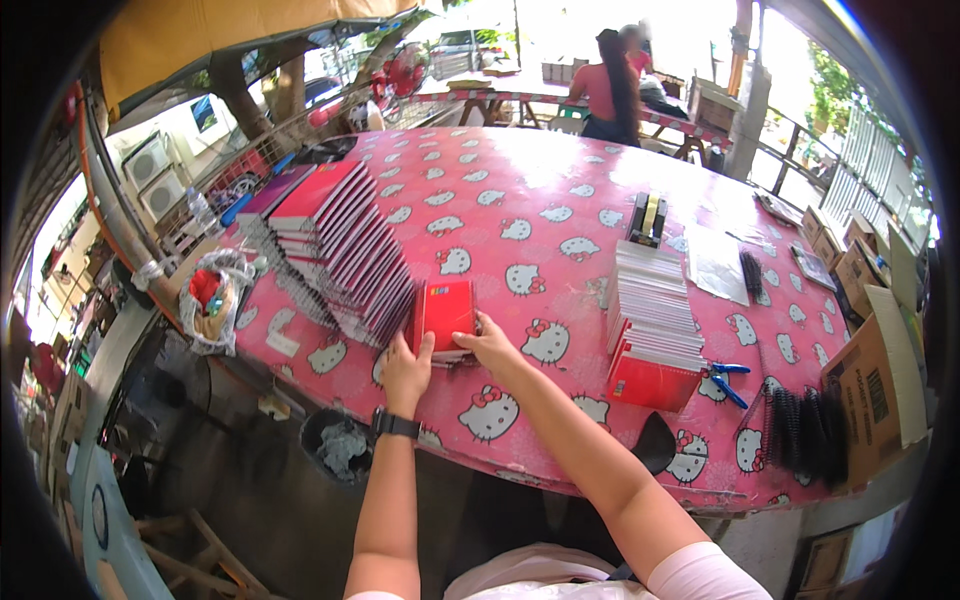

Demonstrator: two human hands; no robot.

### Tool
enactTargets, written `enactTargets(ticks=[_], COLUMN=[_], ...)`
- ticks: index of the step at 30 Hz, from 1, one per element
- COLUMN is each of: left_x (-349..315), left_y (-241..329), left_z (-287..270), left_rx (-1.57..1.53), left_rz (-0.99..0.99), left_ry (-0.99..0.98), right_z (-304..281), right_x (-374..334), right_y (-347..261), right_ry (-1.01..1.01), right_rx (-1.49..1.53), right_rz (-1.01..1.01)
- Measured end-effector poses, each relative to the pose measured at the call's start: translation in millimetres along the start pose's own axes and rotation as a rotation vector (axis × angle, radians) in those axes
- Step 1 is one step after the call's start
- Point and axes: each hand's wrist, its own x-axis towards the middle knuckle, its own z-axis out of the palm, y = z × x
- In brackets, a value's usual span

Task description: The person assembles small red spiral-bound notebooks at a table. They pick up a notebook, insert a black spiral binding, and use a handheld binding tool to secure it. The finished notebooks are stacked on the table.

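Observation:
A small red notebook point(447, 312) lies on the pink patterned tablecloth, beside the tall stack. There seem to be more pages or books beneath it, though my hands partly hide its lower edge. At its lower left corner, my left hand point(406, 374) grips it, the thumb against the cover and a dark watch on the wrist. My right hand point(488, 346) holds the lower right side, thumb over the cover and fingers along the edge. Just left stands a leaning stack of red spiral notebooks point(340, 245), with a purple-topped stack point(272, 195) behind.
Right of my arms are a row of red-covered booklets point(655, 320), a tape dispenser point(647, 220), blue-handled pliers point(728, 384) and black binding coils point(805, 430). Cardboard boxes point(875, 375) line the right edge. A bin point(338, 445) stands below the table's left edge; two people point(612, 90) are beyond.

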Motion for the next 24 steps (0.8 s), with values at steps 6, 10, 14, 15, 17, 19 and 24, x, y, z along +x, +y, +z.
enactTargets(ticks=[6, 10, 14, 15, 17, 19, 24], left_x=[9, -7, -11, -23, -37, -55, -111], left_y=[-25, 2, 10, 17, 23, 34, 103], left_z=[-15, -36, -30, -25, -16, -12, -43], left_rx=[-0.656, -0.751, -0.646, -0.695, -0.827, -1.000, -1.240], left_rz=[-0.202, -0.306, -0.179, -0.131, -0.063, -0.029, 0.141], left_ry=[-0.326, -0.683, -0.754, -0.712, -0.621, -0.540, -0.730], right_z=[-16, -44, -50, -58, -64, -67, -82], right_x=[-21, -43, -91, -94, -104, -124, -178], right_y=[-13, -1, -22, -12, -3, -8, -24], right_ry=[-0.005, -0.048, -0.111, -0.080, -0.043, -0.001, 0.371], right_rx=[-0.084, -0.308, -0.163, -0.191, -0.183, -0.123, 0.082], right_rz=[0.030, -0.001, 0.116, 0.085, 0.034, 0.007, -0.094])
